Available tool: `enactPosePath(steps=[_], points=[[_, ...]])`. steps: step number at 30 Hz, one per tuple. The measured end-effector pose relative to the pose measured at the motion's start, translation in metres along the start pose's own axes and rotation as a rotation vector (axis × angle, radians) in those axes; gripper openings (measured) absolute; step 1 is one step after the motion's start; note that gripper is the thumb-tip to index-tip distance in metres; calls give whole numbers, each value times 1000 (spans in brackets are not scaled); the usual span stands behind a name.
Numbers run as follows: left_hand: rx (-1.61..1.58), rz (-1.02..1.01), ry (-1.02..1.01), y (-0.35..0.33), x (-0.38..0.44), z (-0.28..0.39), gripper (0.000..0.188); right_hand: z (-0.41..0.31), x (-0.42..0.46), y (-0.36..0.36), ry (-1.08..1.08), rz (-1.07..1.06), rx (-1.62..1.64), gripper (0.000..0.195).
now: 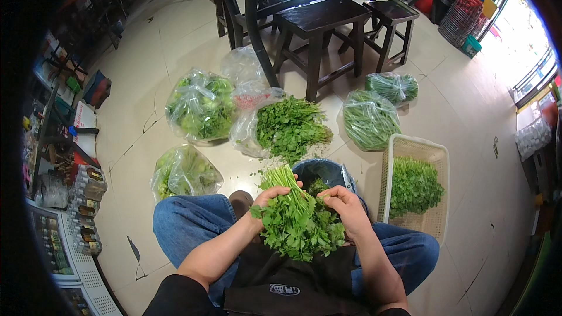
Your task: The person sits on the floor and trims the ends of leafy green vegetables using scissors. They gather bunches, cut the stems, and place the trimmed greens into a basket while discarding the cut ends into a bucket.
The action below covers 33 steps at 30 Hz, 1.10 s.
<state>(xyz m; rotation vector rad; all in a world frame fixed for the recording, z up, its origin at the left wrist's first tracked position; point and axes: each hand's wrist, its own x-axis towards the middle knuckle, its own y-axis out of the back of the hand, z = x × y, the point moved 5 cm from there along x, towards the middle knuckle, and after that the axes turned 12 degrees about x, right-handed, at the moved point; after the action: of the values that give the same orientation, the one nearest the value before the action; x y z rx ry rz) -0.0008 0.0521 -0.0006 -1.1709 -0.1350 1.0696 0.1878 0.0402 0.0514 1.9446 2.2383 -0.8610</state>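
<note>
My left hand is closed around the stems of a bunch of cilantro, whose leaves hang over my lap. At the bunch's right side, my right hand pinches a thin stem between thumb and forefinger. Just beyond my hands stands a bucket with a dark liner, with some greens inside. A heap of cilantro spills from an open plastic bag on the floor ahead. To my right, a cream plastic basket holds more leafy bunches, stems pointing away from me.
Tied plastic bags of leafy greens and [pale] stalks lie front left; a lower bag of greens sits near my left knee. Bags of long green vegetables lie front right. Dark wooden stools and table legs stand ahead.
</note>
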Motion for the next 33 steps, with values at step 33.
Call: enactPosePath(steps=[33], points=[[161,-49,321,0,-3,-30,40,47,7,-18,-220,-156,-38,49]])
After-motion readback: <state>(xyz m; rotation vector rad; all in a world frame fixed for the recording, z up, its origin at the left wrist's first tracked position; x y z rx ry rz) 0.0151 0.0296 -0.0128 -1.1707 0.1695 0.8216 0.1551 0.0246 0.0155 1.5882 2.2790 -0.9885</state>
